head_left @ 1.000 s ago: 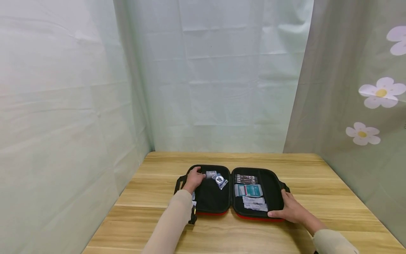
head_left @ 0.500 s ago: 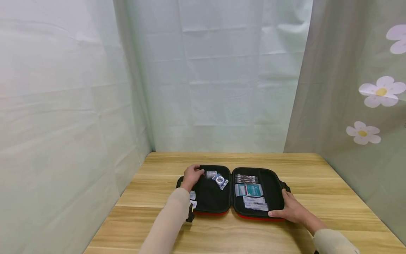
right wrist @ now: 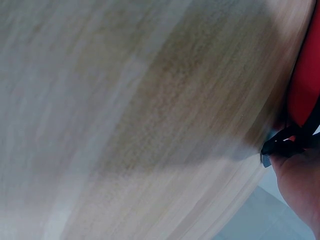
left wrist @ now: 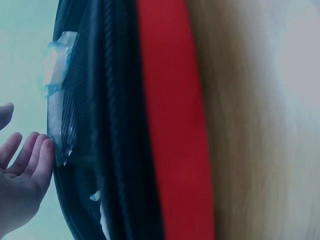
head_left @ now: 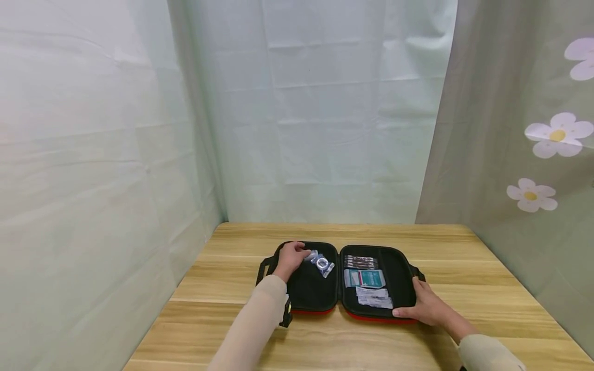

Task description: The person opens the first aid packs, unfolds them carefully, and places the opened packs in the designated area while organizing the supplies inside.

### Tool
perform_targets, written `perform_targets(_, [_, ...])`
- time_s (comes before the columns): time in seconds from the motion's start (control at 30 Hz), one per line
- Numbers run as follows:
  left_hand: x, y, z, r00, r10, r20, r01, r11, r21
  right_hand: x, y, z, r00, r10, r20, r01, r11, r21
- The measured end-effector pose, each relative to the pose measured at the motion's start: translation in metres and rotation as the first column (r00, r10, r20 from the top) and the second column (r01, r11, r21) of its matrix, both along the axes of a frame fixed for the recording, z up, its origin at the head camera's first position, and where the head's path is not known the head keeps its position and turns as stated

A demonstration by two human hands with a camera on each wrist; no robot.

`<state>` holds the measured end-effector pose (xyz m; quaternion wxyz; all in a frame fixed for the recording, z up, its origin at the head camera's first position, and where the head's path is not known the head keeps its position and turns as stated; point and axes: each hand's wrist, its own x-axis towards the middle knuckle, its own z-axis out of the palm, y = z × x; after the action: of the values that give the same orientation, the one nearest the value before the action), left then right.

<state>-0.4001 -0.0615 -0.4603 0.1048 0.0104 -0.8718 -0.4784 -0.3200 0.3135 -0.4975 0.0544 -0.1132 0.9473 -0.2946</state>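
A black-lined case (head_left: 308, 288) with a red shell (left wrist: 175, 125) lies unfolded on the wooden table. My left hand (head_left: 290, 260) is over its left half, beside a clear-wrapped small item (head_left: 313, 254) and a blue-and-white wrapped roll (head_left: 322, 264). In the left wrist view the fingers of that hand (left wrist: 27, 180) are loosely bent, thumb apart, nothing visible between them. With its thumb along the near rim, my right hand (head_left: 424, 305) grips the right half's corner. Several dark slim packets (head_left: 361, 262), a teal-and-white packet (head_left: 365, 278) and white sachets (head_left: 374, 297) sit in that half.
Black carry handles (head_left: 262, 268) stick out at the case's outer sides. The wooden table (head_left: 343, 345) extends around it. Pale cloth (head_left: 325, 129) hangs behind and at both sides, with printed flowers on the right.
My left hand first drew slightly left, then moved right toward the wrapped items and now partly covers the clear-wrapped one. My right hand has stayed on the case's corner.
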Motion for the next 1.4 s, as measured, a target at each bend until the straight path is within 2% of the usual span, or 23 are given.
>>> perform_targets(0.23, [0.001,0.012,-0.008,1.0,-0.004,0.007,0.005,0.999,-0.037,0.0,-0.001,-0.001,1.0,-0.014,0.014,0.014,1.0,-0.001])
perform_targets(0.43, [0.001,0.02,-0.012,0.999,-0.007,0.052,0.01,0.999,-0.053,0.0,-0.002,0.0,0.999,-0.023,0.03,0.023,1.0,0.0])
perform_targets(0.77, [0.002,0.021,-0.017,0.998,-0.025,0.06,0.03,0.996,-0.082,-0.001,-0.004,0.0,1.0,-0.013,0.013,0.013,1.0,-0.002])
perform_targets(1.13, [0.001,0.017,-0.018,0.996,-0.024,0.085,0.029,0.998,-0.05,0.001,-0.001,-0.002,0.998,-0.012,-0.061,0.015,0.999,0.039])
perform_targets(1.23, [0.0,0.016,-0.019,0.995,-0.023,0.098,0.025,0.999,-0.022,0.001,0.0,-0.002,0.999,-0.013,-0.052,0.015,0.999,0.045])
perform_targets(1.4, [0.001,0.013,-0.015,0.996,-0.042,0.081,0.042,0.999,-0.001,0.0,0.002,-0.001,0.999,-0.016,-0.032,0.018,0.999,0.05])
